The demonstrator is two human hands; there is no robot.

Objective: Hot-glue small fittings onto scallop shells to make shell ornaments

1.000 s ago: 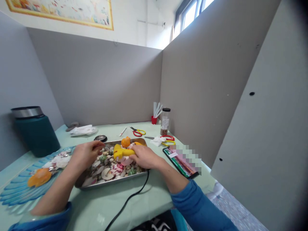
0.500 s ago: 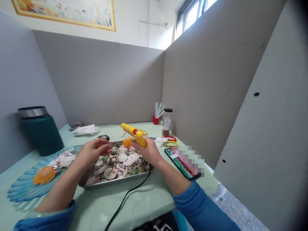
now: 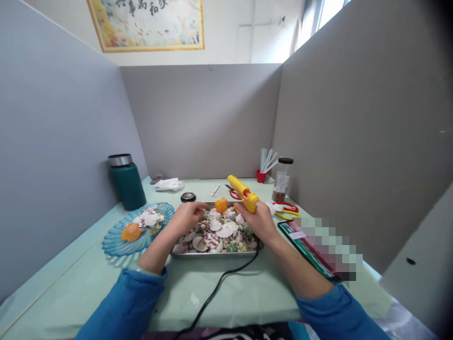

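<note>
Holds the yellow glue gun (image 3: 243,190) in the right hand (image 3: 261,223), above the back right part of a metal tray (image 3: 215,255); with grip closed around its lower yellow part, and long end slanting up to the left. Curls the left hand (image 3: 188,219) over the tray's back left corner, fingertips bent inward; too small to tell whether that grip is pinching anything. Between both hands, at the tray's back edge: an orange shell piece (image 3: 221,205). Filling the tray: mixed shells (image 3: 225,230), white, patterned and green. Running from beside the right wrist toward the front edge of the bench (image 3: 198,304): a black cord (image 3: 220,282).

Left of the tray, on a blue scalloped plate (image 3: 109,243): an orange shell (image 3: 130,232) and pale shells (image 3: 150,218). Behind the plate, upright: a green bottle (image 3: 128,188). Behind the tray: a round tin (image 3: 188,197), a white pen (image 3: 215,190) and scissors (image 3: 233,194), partly hidden by the gun. Farther right: a red cup (image 3: 261,177) of white sticks (image 3: 267,161), a black-lidded jar (image 3: 282,182), red-and-yellow scissors (image 3: 290,207) and a flat device (image 3: 307,249), partly blurred.
</note>
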